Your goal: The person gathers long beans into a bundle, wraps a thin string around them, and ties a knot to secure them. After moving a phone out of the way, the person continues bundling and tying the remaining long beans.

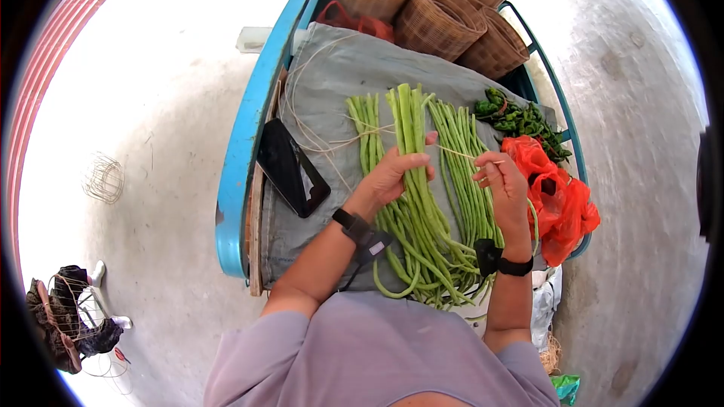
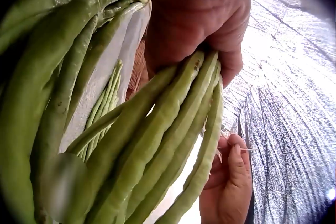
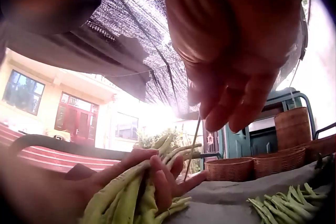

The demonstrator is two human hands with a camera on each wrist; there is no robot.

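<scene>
In the head view my left hand (image 1: 392, 175) grips a bundle of long green beans (image 1: 409, 117), fingers curled round its upper part, the long ends trailing toward my body. My right hand (image 1: 507, 187) pinches the end of a thin straw-coloured strand (image 1: 455, 152) stretched from the held bundle. The left wrist view shows the gripped beans (image 2: 168, 140) close up, with the right hand (image 2: 228, 182) beyond them. From the right wrist the strand (image 3: 193, 148) runs down from the right fingertips to the left hand. Other long beans lie on both sides, one bunch (image 1: 367, 132) left, another (image 1: 464, 158) right.
A grey cloth (image 1: 339, 68) covers the blue-framed cart bed (image 1: 245, 158). Loose strands (image 1: 302, 68) and a black phone-like device (image 1: 290, 169) lie at left. Wicker baskets (image 1: 441, 19) stand at the back. Dark green peppers (image 1: 520, 117) and red plastic bags (image 1: 554, 200) sit at right.
</scene>
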